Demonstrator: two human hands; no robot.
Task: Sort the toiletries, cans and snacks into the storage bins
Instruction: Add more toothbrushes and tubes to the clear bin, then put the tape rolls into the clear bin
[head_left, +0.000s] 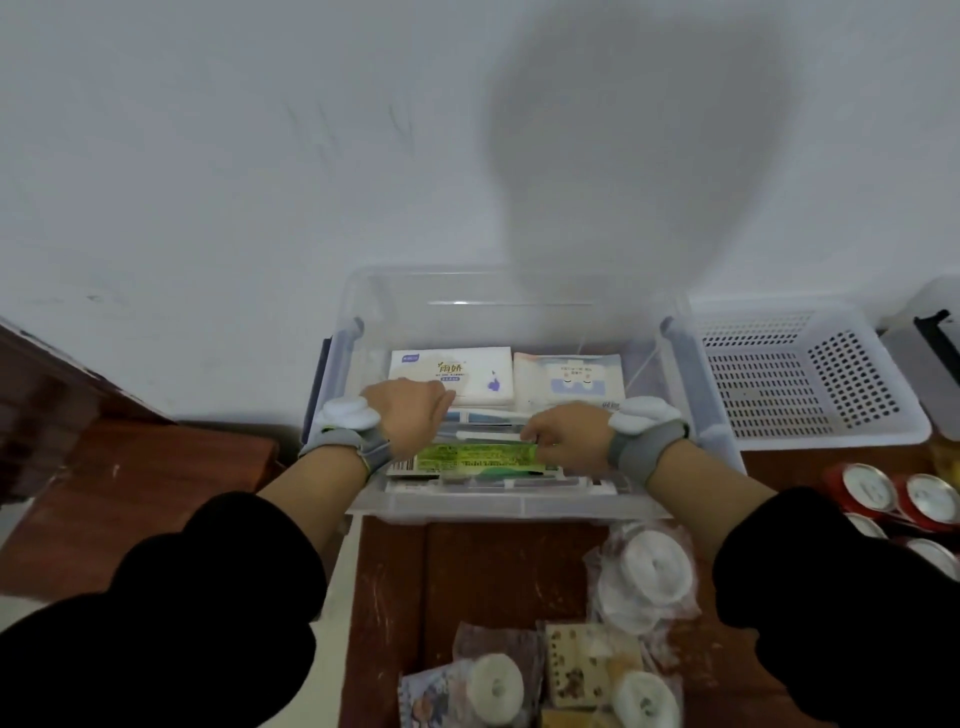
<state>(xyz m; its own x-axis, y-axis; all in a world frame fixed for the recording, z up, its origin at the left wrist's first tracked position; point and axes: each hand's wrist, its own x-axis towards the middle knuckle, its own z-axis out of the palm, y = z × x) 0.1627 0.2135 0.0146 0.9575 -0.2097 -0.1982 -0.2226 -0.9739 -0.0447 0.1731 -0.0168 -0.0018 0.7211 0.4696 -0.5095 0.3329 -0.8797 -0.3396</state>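
A clear plastic bin (519, 506) stands in the middle of the table against the wall. Two tissue packs (467, 374) lie at its back; toothbrush and toothpaste packages lie in front. Both my hands reach into it. My left hand (410, 415) rests, fingers curled, over a long white and blue package. My right hand (566, 436) pinches the right end of a green toothpaste box (478, 457), which lies flat on other boxes. Snack packets (644, 577) lie on the table in front of the bin. Red cans (872, 491) stand at the right.
A white perforated basket (810, 384) sits to the right of the clear bin. A white appliance (930, 343) stands at the far right edge. The dark wood table (467, 571) ends on the left, with a lower wooden surface (130, 483) beside it.
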